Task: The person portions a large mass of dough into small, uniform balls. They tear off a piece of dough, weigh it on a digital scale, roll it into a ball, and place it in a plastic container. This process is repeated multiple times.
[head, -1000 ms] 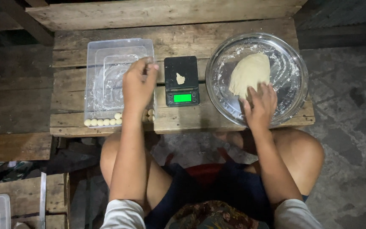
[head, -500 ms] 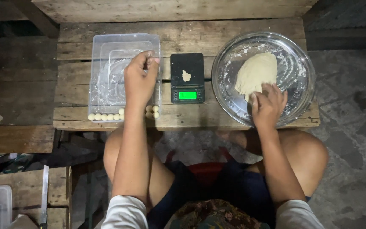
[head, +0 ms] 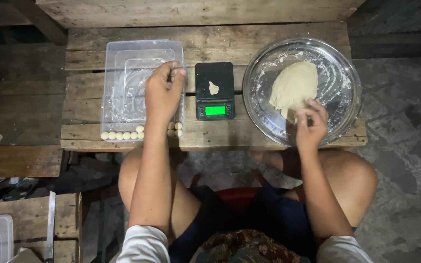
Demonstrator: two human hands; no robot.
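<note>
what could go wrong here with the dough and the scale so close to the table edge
The row of small dough balls lies right at the near wall of the clear plastic tray, which reaches the wooden table edge; a nudge from the left hand hovering over it might tip it off. The right hand pinches the dough lump near the rim of the metal bowl, which overhangs the front edge and may tilt. The dough bit on the digital scale could stick.

Left arm stretched forward, forearm nearly straight, left hand (head: 163,92) back-up, fingers curled in, fingertips pinched together at top. Right arm bent slightly inward, right hand (head: 311,125) back-up, fingers bent, thumb and forefinger pinching. Both wrists straight, sleeves pale.
</note>
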